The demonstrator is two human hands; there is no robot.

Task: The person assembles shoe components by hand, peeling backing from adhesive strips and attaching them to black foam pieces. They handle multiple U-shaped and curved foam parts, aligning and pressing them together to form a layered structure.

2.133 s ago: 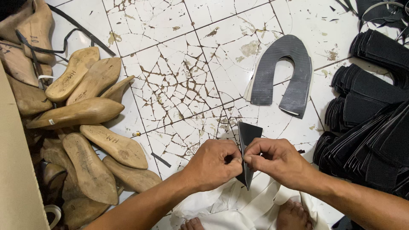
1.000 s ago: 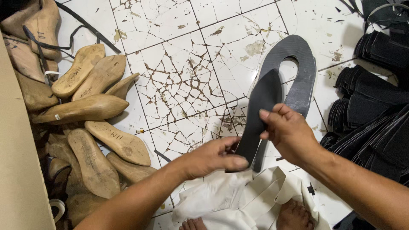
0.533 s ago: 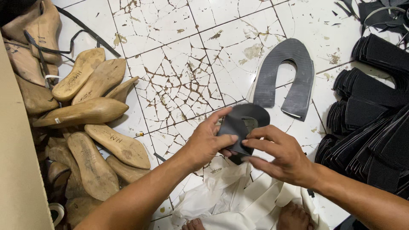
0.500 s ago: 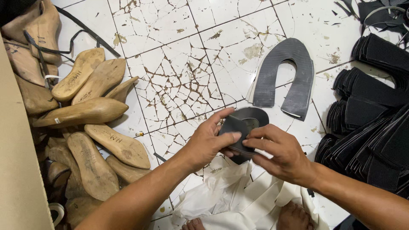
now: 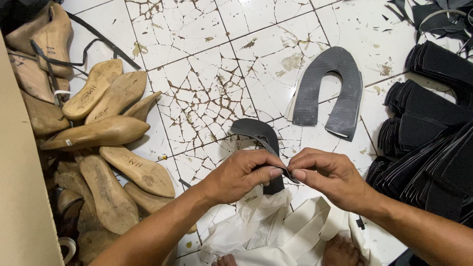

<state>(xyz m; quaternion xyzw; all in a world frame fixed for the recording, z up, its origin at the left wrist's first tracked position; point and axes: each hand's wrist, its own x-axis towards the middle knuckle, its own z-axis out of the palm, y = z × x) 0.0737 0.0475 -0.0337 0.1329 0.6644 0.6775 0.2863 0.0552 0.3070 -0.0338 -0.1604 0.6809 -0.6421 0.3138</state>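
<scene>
With the wooden shoe lasts [image 5: 98,133] piled well left of the dark folded shoe upper piece [image 5: 261,143], left hand [image 5: 241,175] and right hand [image 5: 330,180] fingers both pinch shut on its edge, so keep edges aligned, tension even, clear of the U-shaped cutout [image 5: 327,91] beyond.

To your left lies a heap of wooden shoe lasts [image 5: 98,143] beside a cardboard wall [image 5: 19,187], far right a grey U-shaped cut piece [image 5: 327,91] on the cracked white tile floor [image 5: 197,64] — and stacks of black cut pieces [image 5: 433,138] at the right edge — with white cloth [image 5: 276,236] nearest you.
</scene>
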